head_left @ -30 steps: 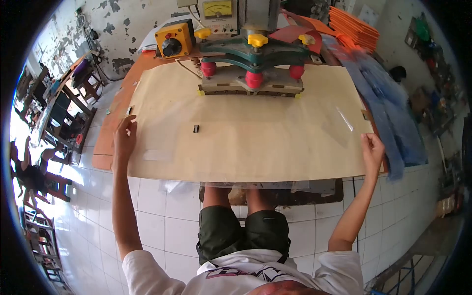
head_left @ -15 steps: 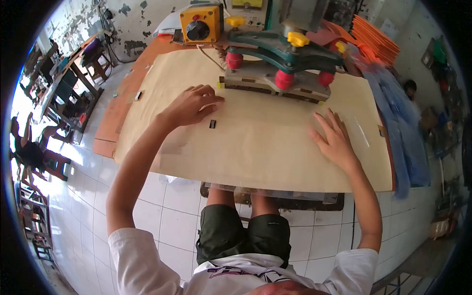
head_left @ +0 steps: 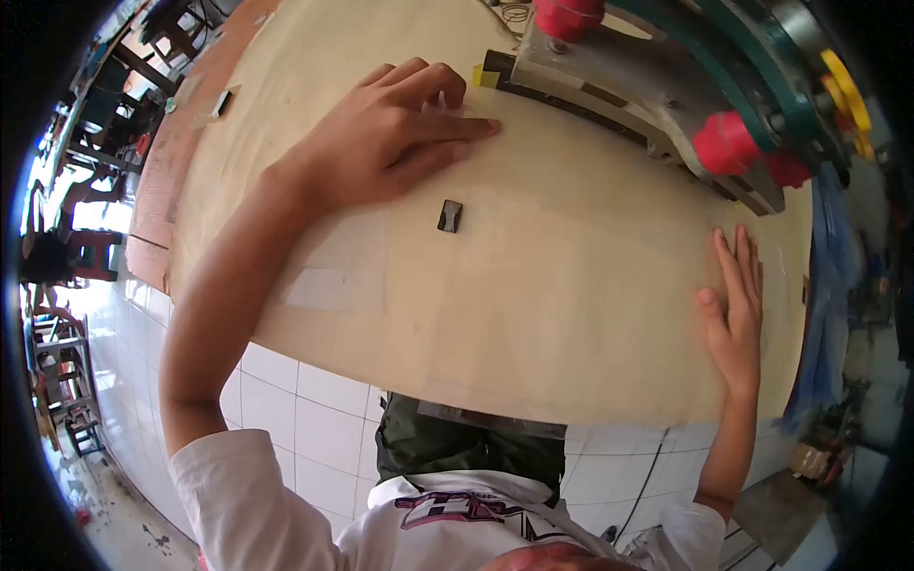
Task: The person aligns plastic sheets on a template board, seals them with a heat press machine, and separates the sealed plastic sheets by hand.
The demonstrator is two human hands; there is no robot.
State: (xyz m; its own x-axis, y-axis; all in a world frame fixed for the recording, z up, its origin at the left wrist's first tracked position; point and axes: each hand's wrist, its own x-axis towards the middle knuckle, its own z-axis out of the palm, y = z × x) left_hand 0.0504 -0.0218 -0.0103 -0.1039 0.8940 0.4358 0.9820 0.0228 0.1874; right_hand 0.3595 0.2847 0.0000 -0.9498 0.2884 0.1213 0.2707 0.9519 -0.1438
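Tan sheet (head_left: 571, 314), flat, 1 blk block (head_left: 450, 216)

The left hand (head_left: 395, 128) has moved from the left edge of the broad, pale-cream sheet (head_left: 571, 314) inward, near the green-and-grey metal press with red knobs (head_left: 666, 81), which now fills the view's upper right. The right hand (head_left: 738, 314), earlier curled at the right edge, has opened, fingers extended.

Left hand (head_left: 381, 135) half-curled; right hand (head_left: 738, 324) outstretched.
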